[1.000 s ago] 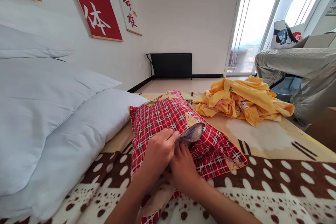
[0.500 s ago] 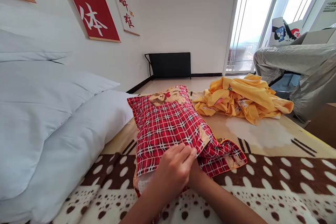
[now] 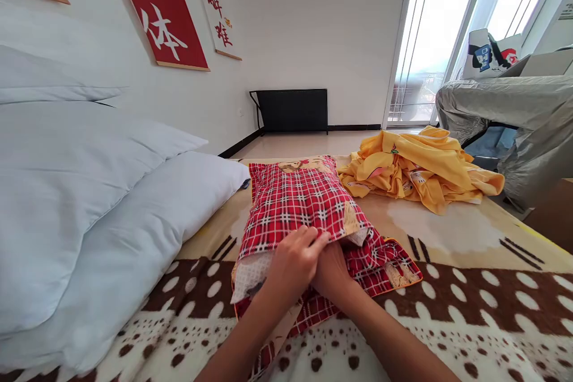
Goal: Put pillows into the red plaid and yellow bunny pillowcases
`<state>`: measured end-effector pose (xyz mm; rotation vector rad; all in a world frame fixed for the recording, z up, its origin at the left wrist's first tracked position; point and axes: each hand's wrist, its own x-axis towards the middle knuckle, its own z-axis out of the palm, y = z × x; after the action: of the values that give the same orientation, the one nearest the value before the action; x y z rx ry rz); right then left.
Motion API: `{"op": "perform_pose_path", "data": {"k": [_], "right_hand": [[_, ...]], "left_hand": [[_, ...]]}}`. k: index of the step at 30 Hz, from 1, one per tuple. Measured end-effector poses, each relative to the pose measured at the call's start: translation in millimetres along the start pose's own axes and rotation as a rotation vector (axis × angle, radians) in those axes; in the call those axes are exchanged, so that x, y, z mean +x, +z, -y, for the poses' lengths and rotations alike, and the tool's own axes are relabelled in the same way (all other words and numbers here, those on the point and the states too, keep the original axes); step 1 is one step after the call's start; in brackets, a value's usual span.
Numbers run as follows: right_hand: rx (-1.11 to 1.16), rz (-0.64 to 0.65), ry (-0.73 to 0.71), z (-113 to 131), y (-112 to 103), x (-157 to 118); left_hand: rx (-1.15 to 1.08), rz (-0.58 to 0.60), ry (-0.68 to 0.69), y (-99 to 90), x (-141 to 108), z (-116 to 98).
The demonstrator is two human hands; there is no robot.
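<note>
Red plaid pillowcase [image 3: 290, 209]: the landmark here; it lies on the brown and cream blanket [image 3: 474, 334], plump across its middle, its open side facing the wearer; a loose plaid corner spreads flat at its right.
Pale patterned insert [image 3: 253, 271]: inside the pillowcase; it peeks out at the near left of the opening, and a smaller bit shows at the right.
Left hand [image 3: 298, 256]: at the near edge of the pillowcase, back of the hand upward; fingers curled and pressed close together, their tips pinching the upper lip of cloth.
Left forearm [image 3: 250, 334]: slants up from the lower left towards the pillowcase opening.
Right hand [image 3: 333, 268]: pushed under that upper lip of the pillowcase, just beside the left hand and partly overlapped by it; the fingers are hidden by cloth, so I cannot tell whether they grip or spread.
Right forearm [image 3: 394, 334]: comes from the lower right of the pillowcase, the wrist low over its near plaid layer.
White pillows [image 3: 111, 221]: stacked to the left of the pillowcase, the lowest one's tip near its far left corner.
Yellow cloth [image 3: 412, 167]: heaped to the right of the pillowcase, beside its far end.
</note>
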<state>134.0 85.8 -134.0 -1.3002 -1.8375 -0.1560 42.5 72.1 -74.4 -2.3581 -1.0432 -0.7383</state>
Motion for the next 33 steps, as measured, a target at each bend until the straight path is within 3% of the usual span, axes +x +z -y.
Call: {"op": "perform_pose_path", "data": {"k": [3,7,10,13,17,22,25,29,31,33], "right_hand": [[0.045,0.111,-0.084,-16,-1,11],[0.044,0.215,0.003,-28,-7,18],[0.02,0.197,0.067,-40,-12,25],[0.014,0.165,0.139,-54,-16,32],[-0.008,0.144,0.166,-60,-28,39],[-0.122,0.331,0.205,-48,-64,46],[-0.091,0.346,0.243,-37,-85,47],[0.109,0.467,-0.014,-26,-91,40],[0.082,0.574,-0.154,-22,-80,35],[-0.022,0.659,-0.194,-20,-63,31]], "left_hand": [[-0.007,0.038,-0.137,-2.8,-1,24],[-0.033,0.028,-0.232,-26.3,-10,41],[-0.019,0.163,-0.269,-32.9,-18,47],[0.002,0.277,-0.32,-22.6,-21,49],[-0.048,0.18,-0.354,-6.7,-16,52],[-0.122,0.064,-0.391,-5.7,-14,62],[-0.149,0.027,-0.448,-6.4,-17,67],[-0.171,-0.014,-0.491,-4.8,-19,72],[-0.177,-0.018,-0.493,-4.1,-20,73],[-0.178,-0.018,-0.498,-3.4,-21,75]]}}
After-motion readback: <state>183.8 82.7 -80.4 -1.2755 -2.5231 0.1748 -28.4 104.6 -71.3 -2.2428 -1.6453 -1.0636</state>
